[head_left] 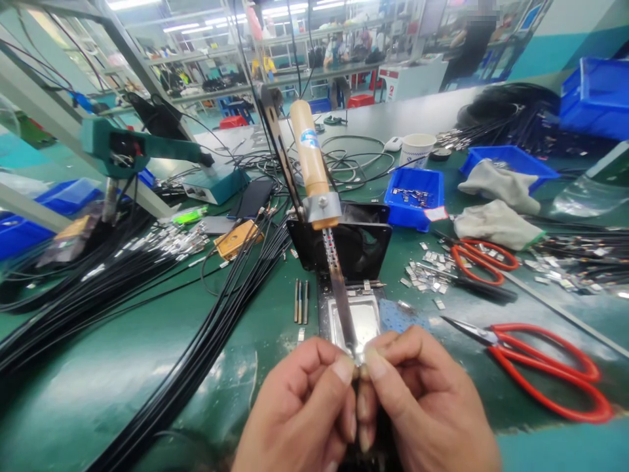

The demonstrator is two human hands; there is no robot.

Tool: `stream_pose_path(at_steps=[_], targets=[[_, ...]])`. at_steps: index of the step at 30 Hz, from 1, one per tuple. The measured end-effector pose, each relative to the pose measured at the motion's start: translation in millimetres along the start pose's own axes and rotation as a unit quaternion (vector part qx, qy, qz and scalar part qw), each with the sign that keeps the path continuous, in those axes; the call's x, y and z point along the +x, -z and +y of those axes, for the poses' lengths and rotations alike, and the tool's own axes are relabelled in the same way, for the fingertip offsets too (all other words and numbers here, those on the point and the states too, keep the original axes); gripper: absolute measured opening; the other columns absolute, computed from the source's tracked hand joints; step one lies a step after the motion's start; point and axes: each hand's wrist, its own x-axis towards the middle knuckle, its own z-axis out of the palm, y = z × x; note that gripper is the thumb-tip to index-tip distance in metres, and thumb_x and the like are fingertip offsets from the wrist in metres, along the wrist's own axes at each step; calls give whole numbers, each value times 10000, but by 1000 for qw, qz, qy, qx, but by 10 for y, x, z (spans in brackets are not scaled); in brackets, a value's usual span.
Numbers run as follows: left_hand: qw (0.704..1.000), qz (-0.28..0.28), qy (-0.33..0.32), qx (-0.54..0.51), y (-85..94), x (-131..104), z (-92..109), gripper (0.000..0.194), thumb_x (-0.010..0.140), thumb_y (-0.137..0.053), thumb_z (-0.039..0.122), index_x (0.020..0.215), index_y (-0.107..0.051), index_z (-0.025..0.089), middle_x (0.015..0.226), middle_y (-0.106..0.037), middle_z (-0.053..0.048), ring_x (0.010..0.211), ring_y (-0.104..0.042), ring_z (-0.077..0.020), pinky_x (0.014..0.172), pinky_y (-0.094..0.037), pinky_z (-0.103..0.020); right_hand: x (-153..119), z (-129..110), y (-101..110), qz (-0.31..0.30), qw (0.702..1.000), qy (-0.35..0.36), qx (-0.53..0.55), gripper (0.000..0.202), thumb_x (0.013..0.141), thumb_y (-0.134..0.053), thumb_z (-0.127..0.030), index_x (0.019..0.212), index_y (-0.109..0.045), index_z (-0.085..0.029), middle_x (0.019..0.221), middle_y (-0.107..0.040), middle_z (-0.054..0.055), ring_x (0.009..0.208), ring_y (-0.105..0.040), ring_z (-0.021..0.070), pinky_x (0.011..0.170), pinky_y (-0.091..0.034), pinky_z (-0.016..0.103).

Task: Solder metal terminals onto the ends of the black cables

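My left hand [307,400] and my right hand [422,393] meet at the front, thumbs and forefingers pinched together. Between the fingertips is a small silvery piece [359,359], mostly hidden, so its kind cannot be made out. Right at the fingertips is the tip of a soldering iron [339,288], which is clamped in a stand by its wooden handle and slants down toward me. Beneath the iron lies a shiny metal tray [368,311]. A black fan frame [366,252] stands behind it.
Red-handled scissors [545,360] lie to the right, with a second red pair [474,259] behind them. Bundles of black cables [211,334] cross the left side. Loose metal connectors [427,275], a blue bin [413,203], gloves [496,223] and a paper cup [417,151] stand farther back.
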Motion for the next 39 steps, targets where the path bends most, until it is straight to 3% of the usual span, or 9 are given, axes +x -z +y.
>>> stream_pose_path(at_steps=[8, 39], targets=[[1000, 2, -5, -5, -6, 20, -36, 272, 948, -630, 380, 755, -583, 194, 543, -628, 22, 344, -304, -15, 329, -211, -107, -13, -26, -36, 29, 999, -18, -6, 265, 921, -772, -365, 788, -608, -205, 611, -679, -54, 463, -643, 64, 461, -551, 146], [1000, -1, -24, -5, -13, 4, -43, 261, 945, -656, 395, 796, -603, 187, 559, -642, 19, 345, -279, -9, 336, -190, -115, -13, -41, -44, 32, 999, -7, -6, 249, 923, -762, -344, 778, -611, -208, 647, -675, -55, 467, -649, 77, 456, -555, 166]])
